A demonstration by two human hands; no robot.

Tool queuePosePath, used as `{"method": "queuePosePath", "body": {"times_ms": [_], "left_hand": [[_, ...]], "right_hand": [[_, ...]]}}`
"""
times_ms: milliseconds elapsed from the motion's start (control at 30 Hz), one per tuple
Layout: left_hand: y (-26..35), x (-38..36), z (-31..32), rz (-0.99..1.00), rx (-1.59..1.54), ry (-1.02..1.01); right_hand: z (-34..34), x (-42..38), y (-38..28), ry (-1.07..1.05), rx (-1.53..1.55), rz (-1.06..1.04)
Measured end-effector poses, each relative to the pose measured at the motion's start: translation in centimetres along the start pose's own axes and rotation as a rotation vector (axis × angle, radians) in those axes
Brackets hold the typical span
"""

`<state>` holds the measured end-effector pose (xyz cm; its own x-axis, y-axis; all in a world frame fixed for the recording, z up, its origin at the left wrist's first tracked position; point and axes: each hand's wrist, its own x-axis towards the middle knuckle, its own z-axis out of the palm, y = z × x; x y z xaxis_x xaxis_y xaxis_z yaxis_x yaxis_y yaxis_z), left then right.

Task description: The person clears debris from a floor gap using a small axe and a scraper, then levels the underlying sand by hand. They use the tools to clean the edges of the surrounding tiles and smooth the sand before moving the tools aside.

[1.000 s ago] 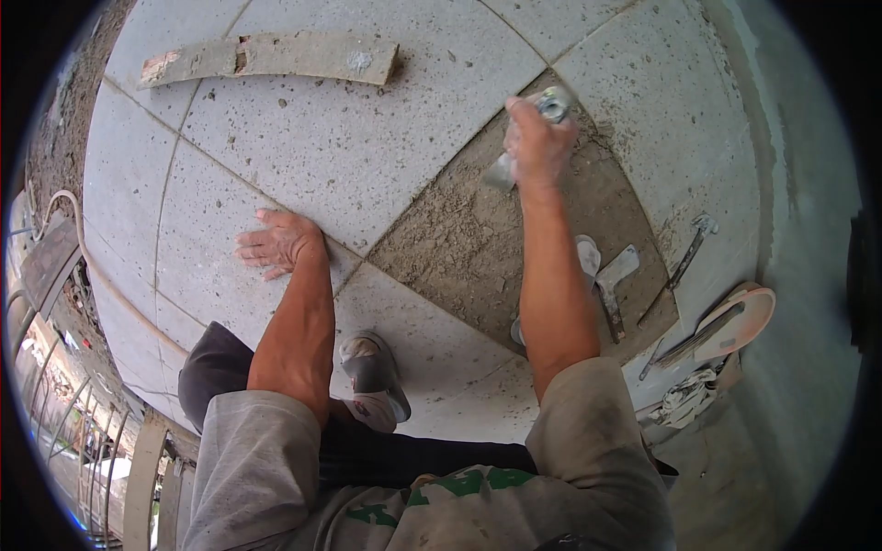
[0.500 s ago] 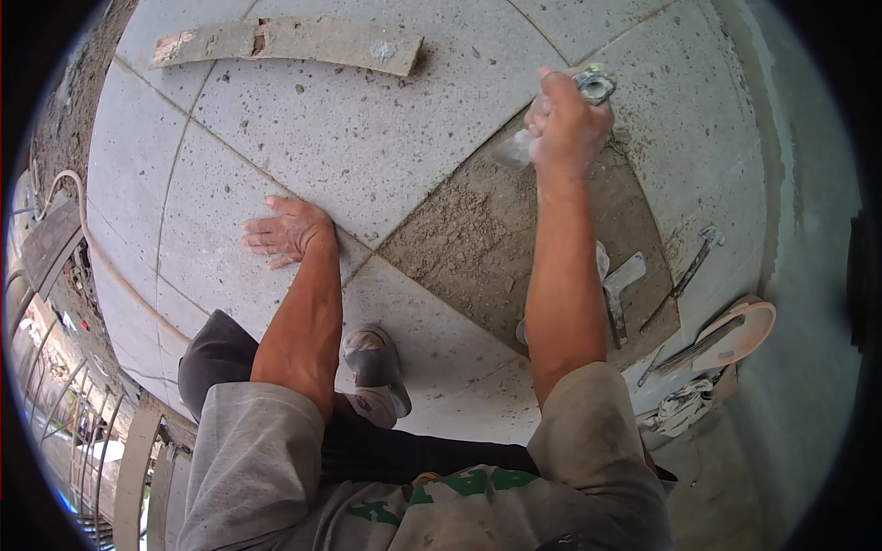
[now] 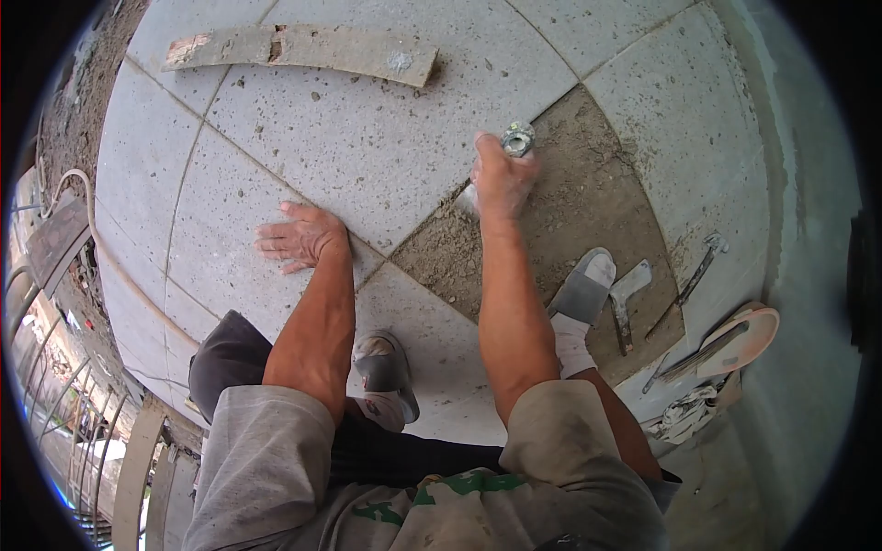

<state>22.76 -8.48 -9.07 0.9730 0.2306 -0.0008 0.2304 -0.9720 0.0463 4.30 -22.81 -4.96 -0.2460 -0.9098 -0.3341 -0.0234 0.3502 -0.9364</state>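
My right hand [image 3: 505, 179] is closed round the handle of a trowel [image 3: 469, 200]; the round handle end shows above the fist, and part of the blade shows left of it. The blade is at the left edge of a recess of rough grey-brown mortar [image 3: 597, 202] between the floor tiles. My left hand [image 3: 303, 239] lies flat on a grey tile [image 3: 230, 197] with its fingers spread and holds nothing.
A curved board [image 3: 340, 50] lies on the tiles at the top. My slippered foot [image 3: 588, 275] is on the mortar beside a metal tool [image 3: 625, 303]. A hammer-like tool [image 3: 689, 275] and an orange-rimmed bowl [image 3: 749, 340] lie at the right. A hose [image 3: 129, 280] runs along the left.
My right hand and the trowel have moved left and down along the recess edge. My right foot now shows on the mortar. The view has shifted slightly; my left hand stays on the tile.
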Motion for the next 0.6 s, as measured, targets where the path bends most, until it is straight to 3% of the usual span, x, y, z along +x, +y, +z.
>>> {"method": "queuePosePath", "body": {"times_ms": [133, 300, 400, 467, 533, 600], "left_hand": [[-0.6, 0.0, 0.1, -0.006, -0.028, -0.005], [0.2, -0.2, -0.4, -0.002, -0.010, -0.007], [0.0, -0.3, -0.4, -0.011, -0.049, -0.018], [-0.4, -0.2, 0.2, -0.008, -0.038, -0.009], [-0.1, 0.1, 0.1, 0.008, -0.037, 0.001], [0.1, -0.2, -0.6, 0.001, -0.016, -0.045]], "right_hand": [[-0.2, 0.9, -8.1, -0.041, 0.124, 0.008], [0.5, -0.3, -3.4, -0.028, -0.113, -0.209], [-0.5, -1.0, -5.7, -0.082, -0.102, -0.048], [-1.1, 1.2, -8.6, -0.149, 0.086, 0.027], [-0.3, -0.5, -3.4, -0.090, -0.013, -0.015], [0.9, -1.9, -3.3, -0.018, -0.108, -0.051]]}}
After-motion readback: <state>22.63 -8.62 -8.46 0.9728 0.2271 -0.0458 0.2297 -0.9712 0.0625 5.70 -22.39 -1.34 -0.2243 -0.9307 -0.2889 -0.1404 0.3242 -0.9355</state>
